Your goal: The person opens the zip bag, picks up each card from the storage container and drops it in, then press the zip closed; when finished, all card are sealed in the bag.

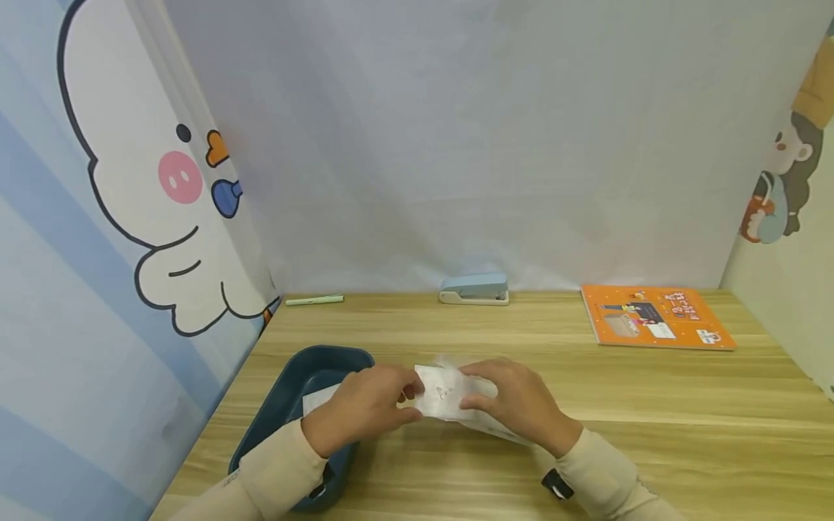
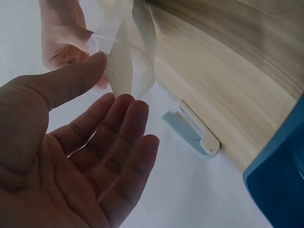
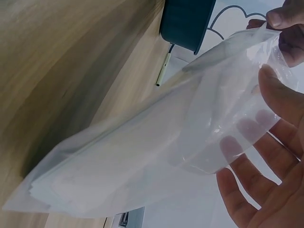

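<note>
So the clear plastic bag point(image 1: 449, 394) with white sheets inside was pinched between both hands, left hand point(image 1: 365, 409) and right hand point(image 1: 521, 405), just above the surface point(image 1: 651, 420), beside the blue tray point(image 1: 293, 391); stapler point(image 1: 474, 289) well behind.

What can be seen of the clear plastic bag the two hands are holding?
The clear plastic bag is thin, see-through film with white sheets inside, lying flat toward its far end. It is held just above the wooden table, right of the dark blue tray. The left hand pinches one side of its mouth between thumb and fingers; the right hand holds the other side, its fingers showing through the film. Whether the mouth is sealed is unclear.
</note>
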### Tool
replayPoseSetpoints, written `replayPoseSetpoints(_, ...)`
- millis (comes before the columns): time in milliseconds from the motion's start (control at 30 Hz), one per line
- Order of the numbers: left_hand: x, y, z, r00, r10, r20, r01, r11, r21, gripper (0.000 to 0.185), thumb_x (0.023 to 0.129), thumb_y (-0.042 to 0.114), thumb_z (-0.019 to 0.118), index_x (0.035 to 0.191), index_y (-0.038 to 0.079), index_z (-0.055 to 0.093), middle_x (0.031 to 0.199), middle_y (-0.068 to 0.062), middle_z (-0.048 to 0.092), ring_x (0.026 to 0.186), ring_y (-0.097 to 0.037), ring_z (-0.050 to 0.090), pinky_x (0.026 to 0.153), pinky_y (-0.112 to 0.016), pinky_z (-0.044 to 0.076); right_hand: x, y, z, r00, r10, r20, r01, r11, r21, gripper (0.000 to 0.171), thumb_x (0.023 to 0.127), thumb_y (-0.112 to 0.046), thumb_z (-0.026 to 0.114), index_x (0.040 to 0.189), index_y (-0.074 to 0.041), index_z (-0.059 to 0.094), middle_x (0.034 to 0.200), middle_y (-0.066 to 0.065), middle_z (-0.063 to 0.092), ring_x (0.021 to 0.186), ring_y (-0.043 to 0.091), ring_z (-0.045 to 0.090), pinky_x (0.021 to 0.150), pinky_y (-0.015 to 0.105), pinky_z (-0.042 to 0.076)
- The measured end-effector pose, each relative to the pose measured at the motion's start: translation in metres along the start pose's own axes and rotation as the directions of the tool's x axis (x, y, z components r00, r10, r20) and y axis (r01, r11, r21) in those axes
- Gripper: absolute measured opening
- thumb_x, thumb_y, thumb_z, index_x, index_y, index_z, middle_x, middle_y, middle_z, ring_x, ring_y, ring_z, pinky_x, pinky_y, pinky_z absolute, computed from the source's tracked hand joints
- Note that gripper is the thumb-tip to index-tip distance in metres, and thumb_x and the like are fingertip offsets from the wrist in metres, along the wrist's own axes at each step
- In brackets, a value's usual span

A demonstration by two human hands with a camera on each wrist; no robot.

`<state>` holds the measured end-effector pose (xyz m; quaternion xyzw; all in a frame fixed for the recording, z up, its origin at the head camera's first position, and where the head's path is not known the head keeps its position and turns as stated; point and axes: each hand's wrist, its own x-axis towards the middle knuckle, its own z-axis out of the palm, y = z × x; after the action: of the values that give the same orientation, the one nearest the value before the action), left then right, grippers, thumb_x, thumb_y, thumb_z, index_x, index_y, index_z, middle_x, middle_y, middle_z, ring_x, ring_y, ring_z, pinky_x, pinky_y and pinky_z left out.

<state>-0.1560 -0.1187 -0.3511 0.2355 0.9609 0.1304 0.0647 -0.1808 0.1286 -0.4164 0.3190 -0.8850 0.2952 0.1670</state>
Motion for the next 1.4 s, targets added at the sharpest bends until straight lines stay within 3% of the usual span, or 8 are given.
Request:
replayPoseSetpoints(500, 0.013, 0.010, 0.008, 0.996, 0.080, 0.028, -0.081, 0.995, 0.058, 0.038, 0.081, 0.033, 0.085, 0.115, 0.019, 0.074, 0.103, 0.008, 0.071, 0.083, -0.005, 0.066, 0.062, -0.033, 0.053, 0.001, -0.002, 0.002, 0.997, -0.069, -0.027, 0.070, 0.997, 0.015, 0.044, 0.077, -0.031, 0.086, 0.115, -0.011, 0.075, 0.111, 0.003, 0.074, 0.101, 0.023, 0.069, 0.081, 0.040, 0.056)
replayPoseSetpoints(767, 0.007, -0.001, 0.004, 1.000, 0.019, 0.022, -0.020, 0.998, 0.053, 0.039, 0.083, 0.034, 0.084, 0.117, 0.019, 0.073, 0.106, 0.005, 0.072, 0.088, -0.010, 0.067, 0.070, -0.044, 0.054, -0.001, 0.000, -0.001, 1.000, -0.028, -0.008, 0.028, 1.000, 0.014, 0.044, 0.079, -0.032, 0.085, 0.116, -0.011, 0.075, 0.114, 0.004, 0.073, 0.104, 0.023, 0.069, 0.083, 0.041, 0.056)
replayPoseSetpoints(1133, -0.005, -0.030, -0.004, 0.993, -0.118, 0.023, 0.117, 0.993, 0.018, 0.039, 0.083, 0.032, 0.084, 0.118, 0.018, 0.072, 0.108, 0.003, 0.070, 0.090, -0.015, 0.066, 0.069, -0.040, 0.054, -0.003, 0.005, -0.003, 0.999, -0.027, -0.020, 0.027, 1.000, 0.003, 0.045, 0.078, -0.033, 0.084, 0.116, -0.012, 0.075, 0.113, 0.002, 0.073, 0.102, 0.022, 0.069, 0.083, 0.041, 0.056)
replayPoseSetpoints(1400, -0.012, -0.049, -0.008, 0.989, -0.144, 0.033, 0.144, 0.990, -0.001, 0.039, 0.084, 0.032, 0.083, 0.120, 0.019, 0.072, 0.108, 0.004, 0.070, 0.093, -0.014, 0.065, 0.071, -0.038, 0.054, -0.005, 0.005, -0.003, 1.000, -0.016, -0.013, 0.016, 1.000, -0.001, 0.046, 0.077, -0.033, 0.085, 0.116, -0.011, 0.075, 0.113, 0.003, 0.073, 0.103, 0.023, 0.069, 0.083, 0.041, 0.056)
